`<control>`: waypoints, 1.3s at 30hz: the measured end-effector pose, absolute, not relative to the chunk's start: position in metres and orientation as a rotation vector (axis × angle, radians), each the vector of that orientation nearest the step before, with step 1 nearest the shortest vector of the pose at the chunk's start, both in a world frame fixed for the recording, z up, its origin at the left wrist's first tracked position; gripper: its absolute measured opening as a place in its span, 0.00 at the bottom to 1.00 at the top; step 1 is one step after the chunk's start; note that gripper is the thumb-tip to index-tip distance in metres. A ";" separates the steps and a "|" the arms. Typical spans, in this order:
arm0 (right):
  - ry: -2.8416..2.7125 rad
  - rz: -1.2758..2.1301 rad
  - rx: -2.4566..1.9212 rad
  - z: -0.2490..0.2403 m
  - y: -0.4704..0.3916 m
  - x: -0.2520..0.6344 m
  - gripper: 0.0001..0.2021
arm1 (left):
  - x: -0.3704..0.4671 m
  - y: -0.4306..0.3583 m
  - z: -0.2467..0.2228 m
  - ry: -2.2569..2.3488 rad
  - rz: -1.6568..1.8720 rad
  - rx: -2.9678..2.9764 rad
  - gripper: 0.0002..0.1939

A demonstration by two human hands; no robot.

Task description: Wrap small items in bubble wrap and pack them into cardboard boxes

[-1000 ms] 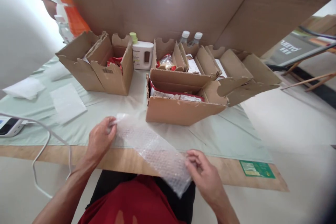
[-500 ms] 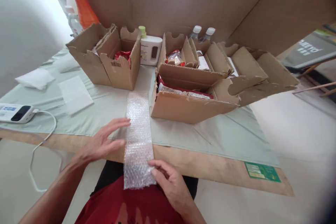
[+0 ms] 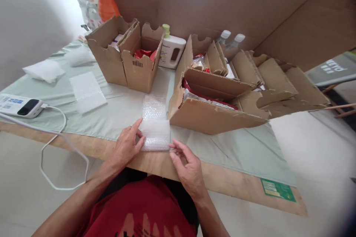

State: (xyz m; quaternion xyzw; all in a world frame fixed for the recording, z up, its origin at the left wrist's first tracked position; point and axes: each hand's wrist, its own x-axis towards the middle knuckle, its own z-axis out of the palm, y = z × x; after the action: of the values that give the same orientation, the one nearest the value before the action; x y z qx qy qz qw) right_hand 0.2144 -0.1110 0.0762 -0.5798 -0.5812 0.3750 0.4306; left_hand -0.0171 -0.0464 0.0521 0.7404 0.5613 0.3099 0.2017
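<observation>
A strip of bubble wrap (image 3: 156, 131) lies on the cloth-covered table in front of me, its near part folded back over the far part. The far end stays single and flat. My left hand (image 3: 127, 143) rests against the strip's left edge, index finger and thumb spread and touching it, the other fingers curled beneath. At the near right corner of the fold, my right hand (image 3: 189, 163) pinches the edge between thumb and fingers. Just beyond the strip on the right stands a cardboard box (image 3: 214, 120) holding red and white packets.
Further cardboard boxes (image 3: 140, 76) stand behind, beside a white bottle (image 3: 170, 53) with a green cap. Folded wrap sheets (image 3: 88, 92) lie at left. A power bank (image 3: 20, 105) with a white cable (image 3: 65, 122) sits near the left table edge. A cardboard panel (image 3: 194, 3) backs the table.
The near end of the bubble wrap, which hung over the table edge, has been folded up and away onto the far part. Both hands have moved forward with it.
</observation>
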 end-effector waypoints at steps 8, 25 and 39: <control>-2.324 0.324 -1.391 0.063 -0.086 0.203 0.21 | -0.016 -0.041 0.041 1.597 0.854 2.208 0.32; -1.968 0.876 -1.390 0.076 -0.080 0.198 0.14 | -0.021 -0.087 0.065 1.322 0.987 2.255 0.10; -1.665 0.885 -1.400 0.054 -0.089 0.201 0.13 | -0.020 -0.089 0.055 1.524 0.953 2.154 0.07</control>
State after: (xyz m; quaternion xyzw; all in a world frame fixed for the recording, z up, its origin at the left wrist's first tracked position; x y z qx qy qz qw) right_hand 0.2012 -0.0887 0.0544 -0.5500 -0.6539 0.3475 0.3862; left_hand -0.0202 -0.0894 0.0548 0.7571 0.5354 0.3349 0.1672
